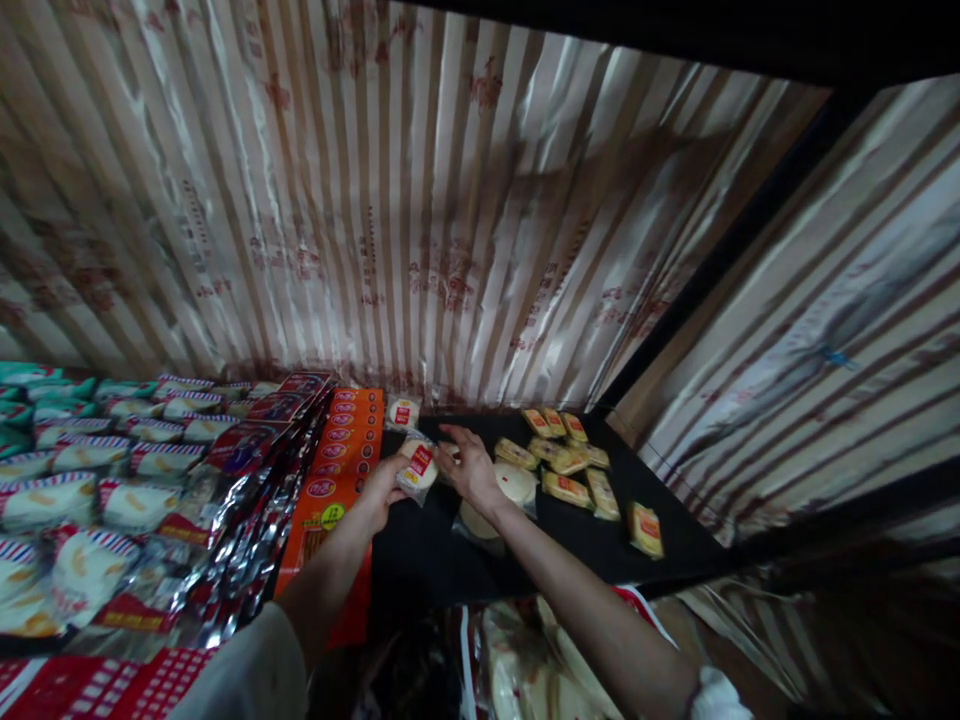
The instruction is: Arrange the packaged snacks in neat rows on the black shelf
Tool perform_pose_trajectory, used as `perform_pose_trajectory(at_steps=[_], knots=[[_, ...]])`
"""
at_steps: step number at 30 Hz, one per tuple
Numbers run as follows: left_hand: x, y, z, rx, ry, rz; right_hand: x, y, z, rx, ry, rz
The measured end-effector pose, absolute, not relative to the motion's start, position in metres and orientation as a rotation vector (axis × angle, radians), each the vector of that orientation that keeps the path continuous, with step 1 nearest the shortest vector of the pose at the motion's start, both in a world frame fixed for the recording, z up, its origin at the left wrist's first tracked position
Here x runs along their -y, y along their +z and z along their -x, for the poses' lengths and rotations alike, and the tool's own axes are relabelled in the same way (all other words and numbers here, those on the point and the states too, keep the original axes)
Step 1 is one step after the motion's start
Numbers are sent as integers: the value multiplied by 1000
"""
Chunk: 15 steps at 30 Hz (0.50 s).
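The left hand [382,490], just below the middle of the frame, has its fingers curled round a small round pale cake in a clear wrapper with a red label [417,467], holding it just above the black shelf [675,540]. The packet sits at the fingertips, up and to the right of the palm, its red label facing the camera. The right hand [471,466] lies immediately to the right of it, fingers loosely spread and reaching toward the upper left, their tips close against the same packet; whether they actually touch it I cannot tell. Of the two, the left hand has the firm hold.

Under the right wrist lie flat round white cakes in clear wrap [504,495]. Further right on the shelf, small yellow-brown wrapped biscuits with red labels [568,465] lie scattered. Left of the left hand stands a row of orange cartons [339,460], then silvery foil packs [255,480].
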<state>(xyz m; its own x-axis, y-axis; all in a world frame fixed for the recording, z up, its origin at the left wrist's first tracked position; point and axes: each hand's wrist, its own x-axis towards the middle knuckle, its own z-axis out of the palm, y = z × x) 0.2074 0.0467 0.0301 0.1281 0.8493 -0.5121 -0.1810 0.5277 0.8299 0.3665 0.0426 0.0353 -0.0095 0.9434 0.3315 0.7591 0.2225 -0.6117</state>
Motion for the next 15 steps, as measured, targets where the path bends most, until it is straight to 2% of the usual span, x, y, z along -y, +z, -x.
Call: perform_pose_trajectory(at_steps=[4,8,12,15], knots=[[-57,44,-195,-1241,655,-1010,-49,51,-364,2208,339,1377],[-70,59,-184,-1233,531,-1237,-59,53,-362,2319,543,1360],[-85,61,-178,-1287,590,-1505,-71,37,-359,1988,895,1489],[-89,57,-176,-1607,821,-1698,-79,22,-354,1504,1070,1581]])
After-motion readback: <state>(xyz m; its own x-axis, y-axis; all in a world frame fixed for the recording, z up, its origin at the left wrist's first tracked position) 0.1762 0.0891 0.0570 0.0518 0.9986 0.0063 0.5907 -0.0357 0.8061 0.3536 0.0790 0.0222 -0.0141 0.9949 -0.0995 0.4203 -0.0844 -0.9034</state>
